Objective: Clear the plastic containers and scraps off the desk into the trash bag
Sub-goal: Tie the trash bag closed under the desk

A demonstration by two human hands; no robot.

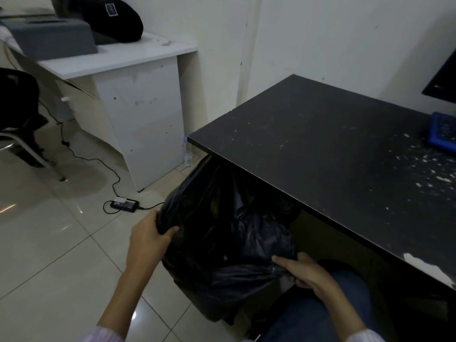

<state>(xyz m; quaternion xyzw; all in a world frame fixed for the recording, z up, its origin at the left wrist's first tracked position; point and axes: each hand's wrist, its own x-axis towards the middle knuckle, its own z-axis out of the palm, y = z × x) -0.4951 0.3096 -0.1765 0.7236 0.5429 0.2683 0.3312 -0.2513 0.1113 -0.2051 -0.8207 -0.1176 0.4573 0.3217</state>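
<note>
We see a small room with pale walls and a floor of glossy light tiles [49,243]. On the right stands the dark, matte surface [320,149] of a desk, and its top carries many small white scraps [424,169], most of them toward the right side; one bigger white patch [419,261] lies at the near edge. At the far right edge of the surface we notice the corner of a blue plastic tray [443,134], and above it the dark corner of a monitor [441,80].

The large black plastic trash bag [222,243] stands on the floor, partly under the left front edge of the surface. Its mouth is open toward us, and inside we see only dark crumpled plastic; we cannot tell what else lies in it. Our left hand [150,239] grips the left rim of the bag, with the fingers curled over the bunched plastic. Our right hand [303,271] holds the near right rim, with the thumb and fingers closed on a fold of the plastic. Below the right hand there is a leg in blue jeans [320,312].

In the background at the left stands a white desk [138,107], which carries a grey box [51,38] and a black cap [116,21]. A clear plastic bottle [187,154] stands on the floor between the white desk and the dark surface. A black power adapter [124,204] with its cable lies on the tiles, and a black chair [17,107] is at the left edge.
</note>
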